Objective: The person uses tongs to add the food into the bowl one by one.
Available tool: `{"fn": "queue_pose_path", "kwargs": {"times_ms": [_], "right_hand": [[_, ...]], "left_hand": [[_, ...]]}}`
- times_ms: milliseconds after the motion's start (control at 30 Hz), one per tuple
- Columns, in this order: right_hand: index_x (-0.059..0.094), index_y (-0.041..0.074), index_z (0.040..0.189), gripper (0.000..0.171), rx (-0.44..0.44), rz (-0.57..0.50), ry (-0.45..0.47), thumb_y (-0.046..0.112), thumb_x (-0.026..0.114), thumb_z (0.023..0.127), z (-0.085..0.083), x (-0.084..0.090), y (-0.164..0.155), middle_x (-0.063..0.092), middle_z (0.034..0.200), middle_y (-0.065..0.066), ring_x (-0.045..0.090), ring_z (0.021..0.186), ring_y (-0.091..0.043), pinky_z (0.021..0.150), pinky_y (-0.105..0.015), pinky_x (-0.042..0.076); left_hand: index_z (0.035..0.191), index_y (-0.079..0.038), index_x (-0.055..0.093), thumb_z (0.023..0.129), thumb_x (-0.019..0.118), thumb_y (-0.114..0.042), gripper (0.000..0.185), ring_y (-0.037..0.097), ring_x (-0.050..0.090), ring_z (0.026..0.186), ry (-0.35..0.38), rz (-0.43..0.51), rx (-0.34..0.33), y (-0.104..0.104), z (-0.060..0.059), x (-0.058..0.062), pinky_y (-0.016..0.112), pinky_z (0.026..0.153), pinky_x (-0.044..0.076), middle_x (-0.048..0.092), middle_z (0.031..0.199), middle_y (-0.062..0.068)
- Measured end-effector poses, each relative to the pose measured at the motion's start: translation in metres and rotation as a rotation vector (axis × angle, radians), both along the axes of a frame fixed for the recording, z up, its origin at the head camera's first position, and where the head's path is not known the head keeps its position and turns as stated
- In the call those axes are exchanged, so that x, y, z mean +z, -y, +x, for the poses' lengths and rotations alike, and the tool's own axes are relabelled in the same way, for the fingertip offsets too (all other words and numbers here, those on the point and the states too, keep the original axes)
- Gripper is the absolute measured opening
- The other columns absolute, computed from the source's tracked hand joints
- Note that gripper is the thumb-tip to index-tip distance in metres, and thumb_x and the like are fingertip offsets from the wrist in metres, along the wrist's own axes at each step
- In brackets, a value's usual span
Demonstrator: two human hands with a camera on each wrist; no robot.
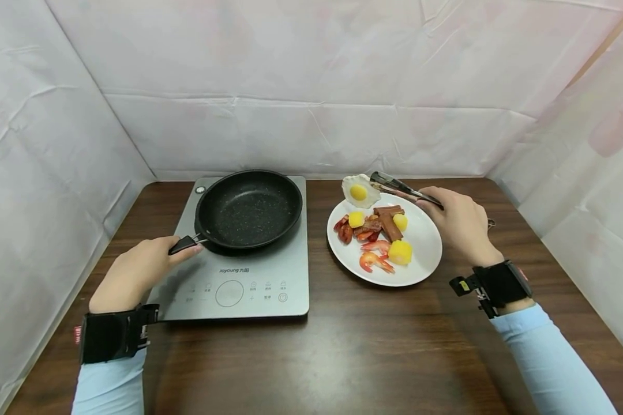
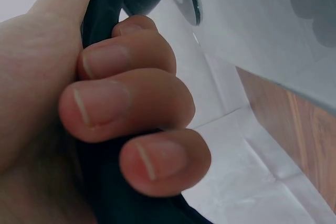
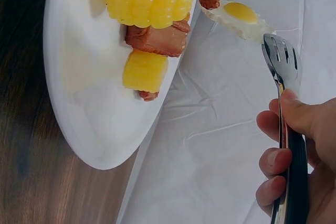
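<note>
Fingers of the left hand [image 1: 135, 274], at the lower left of the frame, curl tight around the black handle [image 1: 183, 244] of the frying pan [image 1: 248, 207], which sits on the grey induction cooker [image 1: 239, 276] left of centre on the desk [image 1: 342, 357]. Right of centre lies the white plate [image 1: 423, 242] bearing shrimp [image 1: 375, 260], corn pieces [image 1: 400, 252] and sausage [image 1: 389, 222], with a fried egg [image 1: 359, 191] overhanging its upper rim. Further right, the right hand [image 1: 459, 222] grips metal tongs [image 1: 402, 187], fingers wrapped around the arms, tips pointing at the egg, just beside it.
</note>
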State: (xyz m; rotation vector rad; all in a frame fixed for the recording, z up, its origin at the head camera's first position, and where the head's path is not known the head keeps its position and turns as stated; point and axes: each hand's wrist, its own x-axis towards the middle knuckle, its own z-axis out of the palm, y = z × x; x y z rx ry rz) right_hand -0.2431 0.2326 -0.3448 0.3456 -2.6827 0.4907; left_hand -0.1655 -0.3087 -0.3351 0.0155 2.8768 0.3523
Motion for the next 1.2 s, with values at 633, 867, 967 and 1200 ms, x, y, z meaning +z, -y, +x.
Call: {"fn": "queue_pose_path", "kwargs": {"times_ms": [633,867,967,1200], "right_hand": [[0.07,0.02,0.128,0.032,0.072,-0.022,-0.043,0.034,0.064,0.1,-0.002,0.025,0.037,0.076,0.112,-0.01,0.069,0.085,-0.032,0.056,-0.041,0.039],[0.07,0.018,0.129,0.033,0.166,-0.013,-0.051,0.034,0.062,0.101,-0.014,0.035,0.075,0.076,0.114,-0.01,0.066,0.074,-0.026,0.047,-0.034,0.026],[0.07,0.019,0.128,0.034,0.205,-0.016,-0.056,0.036,0.063,0.1,-0.021,0.037,0.095,0.076,0.116,-0.008,0.064,0.068,-0.024,0.046,-0.033,0.023],[0.072,0.027,0.122,0.028,0.247,-0.03,0.058,0.041,0.063,0.099,-0.037,0.032,0.147,0.076,0.106,0.001,0.059,0.068,-0.021,0.047,-0.033,0.027]], "left_hand": [[0.096,-0.01,0.06,0.098,0.034,-0.074,0.069,0.024,0.057,0.08,-0.004,-0.013,0.018,0.007,0.002,0.003,0.044,0.064,0.045,0.056,0.077,0.005],[0.106,-0.002,0.062,0.097,0.038,-0.075,0.077,0.027,0.061,0.079,-0.005,-0.012,0.027,0.004,0.003,0.001,0.045,0.065,0.047,0.063,0.082,0.011],[0.111,-0.002,0.062,0.097,0.039,-0.074,0.076,0.028,0.062,0.08,-0.003,-0.001,0.023,0.004,0.003,0.001,0.046,0.065,0.048,0.066,0.087,0.013],[0.117,-0.004,0.064,0.098,0.04,-0.072,0.074,0.028,0.063,0.085,-0.016,0.015,0.005,-0.001,0.003,-0.001,0.047,0.068,0.05,0.068,0.097,0.015]]}}
